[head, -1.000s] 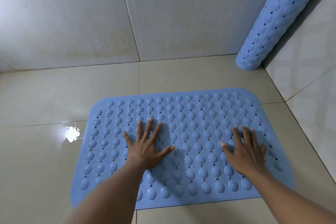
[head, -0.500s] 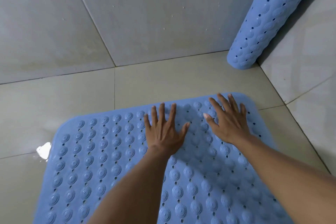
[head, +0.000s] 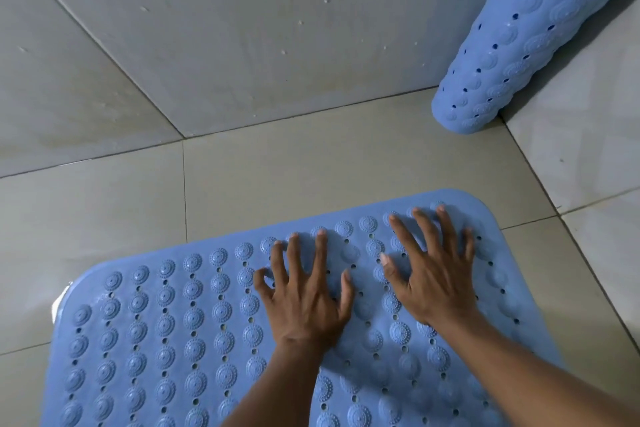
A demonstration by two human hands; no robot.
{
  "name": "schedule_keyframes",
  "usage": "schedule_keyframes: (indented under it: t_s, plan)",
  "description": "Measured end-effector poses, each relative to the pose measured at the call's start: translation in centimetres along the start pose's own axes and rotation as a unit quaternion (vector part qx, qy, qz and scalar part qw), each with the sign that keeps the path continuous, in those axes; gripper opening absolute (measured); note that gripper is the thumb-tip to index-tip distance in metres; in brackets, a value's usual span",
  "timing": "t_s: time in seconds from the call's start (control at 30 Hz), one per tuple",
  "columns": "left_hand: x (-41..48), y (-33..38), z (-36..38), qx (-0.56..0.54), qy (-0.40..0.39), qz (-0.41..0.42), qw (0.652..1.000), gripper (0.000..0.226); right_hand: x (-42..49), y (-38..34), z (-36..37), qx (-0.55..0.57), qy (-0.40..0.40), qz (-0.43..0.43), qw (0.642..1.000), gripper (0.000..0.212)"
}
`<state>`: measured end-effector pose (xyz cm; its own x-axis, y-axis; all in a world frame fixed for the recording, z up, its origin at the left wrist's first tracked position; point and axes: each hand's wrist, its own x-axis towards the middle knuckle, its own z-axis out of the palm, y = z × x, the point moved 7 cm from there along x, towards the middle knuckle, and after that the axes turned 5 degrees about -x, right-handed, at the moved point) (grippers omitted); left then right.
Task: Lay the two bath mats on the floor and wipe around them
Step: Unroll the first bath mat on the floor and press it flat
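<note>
**Flat mat**: blue, studded, pierced with drain holes. It is lying unrolled on the floor, its far right corner pointing toward the floor's far right corner, with a strip of bare tile between.

**Rolled mat**: same make. It is standing propped in the floor's far right corner, leaning on the wall, lower end touching the tile. Not yet laid.

**Left hand**: it is pressing down on the flat mat near its far edge, fingers splayed and slightly arched, gripping nothing.

**Right hand**: it is pressing just beside the left, nearer the mat's far right corner, fingers spread flat, holding nothing.

**Glint**: a bright patch, probably water, is showing at the mat's left edge.

**Hazards, as judged:**
- With weight going forward through both palms, the mat is likely sliding on the tile rather than seating if the tile beneath it is wet.
- Pressing only the far right part is leaving the rest unseated, so edges may be lifting later.
- The roll is resting on little; a knock from an arm could be sending it down onto the flat mat.
- No cloth is showing, so the wiping is waiting on one.
</note>
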<state>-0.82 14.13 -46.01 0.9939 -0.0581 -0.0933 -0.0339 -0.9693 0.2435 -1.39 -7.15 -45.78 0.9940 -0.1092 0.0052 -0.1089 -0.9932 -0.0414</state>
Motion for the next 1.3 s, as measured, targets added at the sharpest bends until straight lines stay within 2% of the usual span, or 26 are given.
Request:
schedule_keyframes:
  t_s: [0.43,0.63,0.7,0.83,0.97,1.13,1.3]
  plan:
    - [0.1,0.0,0.0,-0.032,-0.044,-0.004,0.999,0.077,-0.1,0.3,0.8,0.011,-0.046,0.001,0.999,0.069]
    - [-2.2,-1.8,-1.0,-0.038,-0.08,0.079,0.993,0.073,-1.4,-1.2,1.1,0.008,-0.088,0.058,0.994,0.073]
    - [-3.8,-4.6,-1.9,-0.037,-0.074,0.083,0.993,0.072,-3.1,-3.4,0.8,0.012,-0.074,0.045,0.996,0.071]
    - [-7.5,-14.9,-4.4,0.005,-0.044,-0.004,0.999,0.074,-6.6,-13.4,0.0,0.051,-0.056,-0.063,0.995,0.071]
    - [-7.4,-23.8,-7.2,0.02,-0.026,-0.071,0.997,0.08,-5.7,-24.1,-1.0,0.084,-0.053,-0.153,0.983,0.068]
    - [-4.7,-27.2,-7.2,-0.01,-0.015,-0.055,0.998,0.077,-3.0,-29.3,1.2,0.055,-0.064,-0.128,0.988,0.067]
    - [-4.0,-27.1,-5.5,-0.027,0.012,-0.022,0.999,0.072,-3.3,-28.8,0.9,0.039,0.014,-0.085,0.995,0.062]
